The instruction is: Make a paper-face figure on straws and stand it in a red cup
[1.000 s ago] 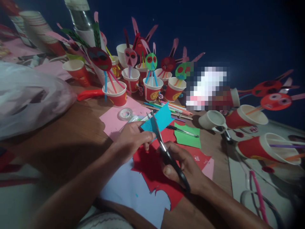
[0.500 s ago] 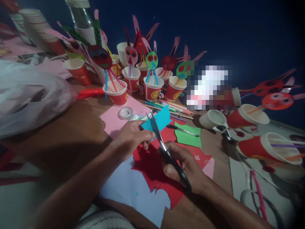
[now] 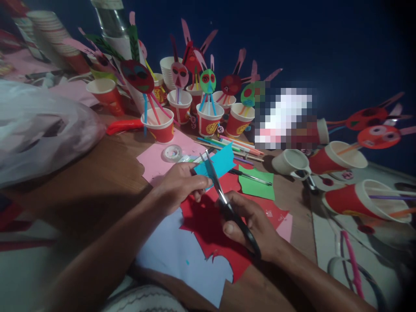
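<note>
My left hand (image 3: 183,180) pinches a small piece of blue paper (image 3: 222,162) by its lower left part. In my right hand (image 3: 248,223) are black-handled scissors (image 3: 224,201), with the fingers at the handles. The scissor blades lie slightly apart at the blue paper, close to my left fingertips. Below both hands, red paper (image 3: 208,225) overlaps a pale blue sheet (image 3: 182,255). A pen (image 3: 251,177) rests on green paper (image 3: 260,186) just beyond the scissors.
Red paper cups (image 3: 209,119) with straws and paper faces line the back. Nearer are a tape roll (image 3: 172,153), markers (image 3: 240,145) and a white mug (image 3: 289,162). A plastic bag (image 3: 45,130) bulges at the left; another cup (image 3: 344,201) lies tilted at the right.
The blue paper has shifted very slightly to the right in my left hand. Both hands and the scissors hold almost the same pose.
</note>
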